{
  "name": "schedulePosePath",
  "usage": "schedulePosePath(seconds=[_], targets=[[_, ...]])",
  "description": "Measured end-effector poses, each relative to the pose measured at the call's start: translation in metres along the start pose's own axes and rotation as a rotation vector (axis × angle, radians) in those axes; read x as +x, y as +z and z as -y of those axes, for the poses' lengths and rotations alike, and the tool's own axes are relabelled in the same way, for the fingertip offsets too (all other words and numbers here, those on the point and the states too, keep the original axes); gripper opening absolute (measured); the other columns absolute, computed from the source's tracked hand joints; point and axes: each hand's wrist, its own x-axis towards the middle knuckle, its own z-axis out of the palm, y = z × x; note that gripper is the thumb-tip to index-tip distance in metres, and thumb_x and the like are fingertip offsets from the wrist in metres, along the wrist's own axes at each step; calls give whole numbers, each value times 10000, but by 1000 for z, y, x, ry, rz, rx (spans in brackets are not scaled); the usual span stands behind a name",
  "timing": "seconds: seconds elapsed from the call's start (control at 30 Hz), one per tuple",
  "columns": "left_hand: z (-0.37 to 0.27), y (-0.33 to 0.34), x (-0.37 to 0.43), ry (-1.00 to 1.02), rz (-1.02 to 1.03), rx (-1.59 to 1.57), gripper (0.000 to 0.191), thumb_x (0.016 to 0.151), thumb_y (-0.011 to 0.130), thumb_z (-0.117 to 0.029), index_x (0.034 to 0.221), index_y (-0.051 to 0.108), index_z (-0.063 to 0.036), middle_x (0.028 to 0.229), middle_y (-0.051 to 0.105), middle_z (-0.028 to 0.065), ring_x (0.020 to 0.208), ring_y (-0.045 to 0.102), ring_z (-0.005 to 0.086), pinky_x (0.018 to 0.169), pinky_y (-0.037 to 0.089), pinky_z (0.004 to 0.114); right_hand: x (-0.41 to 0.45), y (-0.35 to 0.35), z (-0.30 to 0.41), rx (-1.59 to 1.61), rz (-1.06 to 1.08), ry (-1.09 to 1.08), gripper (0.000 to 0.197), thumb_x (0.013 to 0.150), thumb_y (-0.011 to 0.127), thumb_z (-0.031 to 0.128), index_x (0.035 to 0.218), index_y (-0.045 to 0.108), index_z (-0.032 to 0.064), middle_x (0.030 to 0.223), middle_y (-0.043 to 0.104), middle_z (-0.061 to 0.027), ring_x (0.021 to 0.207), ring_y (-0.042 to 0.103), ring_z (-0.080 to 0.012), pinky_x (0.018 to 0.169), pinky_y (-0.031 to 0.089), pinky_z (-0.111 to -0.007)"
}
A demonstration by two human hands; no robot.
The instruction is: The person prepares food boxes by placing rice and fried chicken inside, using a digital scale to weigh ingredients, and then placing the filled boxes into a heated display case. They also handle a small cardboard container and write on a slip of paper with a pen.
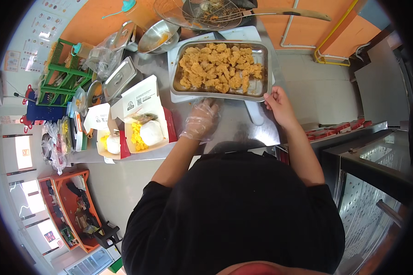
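Note:
A rectangular metal tray (223, 93) of breaded fried chicken pieces (220, 65) rests on a white cutting board (256, 32). My right hand (278, 106), bare, pinches the tray's near right corner. In a clear plastic glove, my left hand (201, 118) is at the tray's near rim, its fingertips partly hidden there. Left of it stand two open red-and-white paper food boxes, a larger box (170, 125) and a smaller box (123, 146). Each contains a mound of white rice (151, 133) and yellow scrambled egg (136, 136); the larger also has some greenish food (144, 118).
Behind the tray are a steel bowl (155, 37) and a wire skimmer (213, 15) with a long wooden handle. Lidded metal containers (120, 78) and a green rack (60, 77) crowd the left side. A white handle (254, 113) sticks out beneath the tray. A glass-door appliance (364, 206) stands at right.

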Motion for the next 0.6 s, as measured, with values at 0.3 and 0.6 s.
schedulePosePath(seconds=[0.3, 0.6], targets=[[26, -60, 18, -291, -310, -277, 238, 788, 506, -136, 1011, 586, -111, 965, 589, 136, 894, 558, 311, 761, 462, 397, 0, -5, -4, 19, 8, 23, 137, 856, 537, 122, 868, 422, 48, 673, 498, -2, 596, 459, -62, 550, 379, -195], [78, -33, 38, -896, -268, -1593, 322, 902, 435, -296, 1069, 543, -44, 992, 578, 93, 857, 570, 210, 737, 461, 301, 1, -1, 1, 16, 14, 7, 129, 852, 538, 112, 855, 426, 49, 674, 495, -1, 596, 460, -57, 552, 380, -192]])
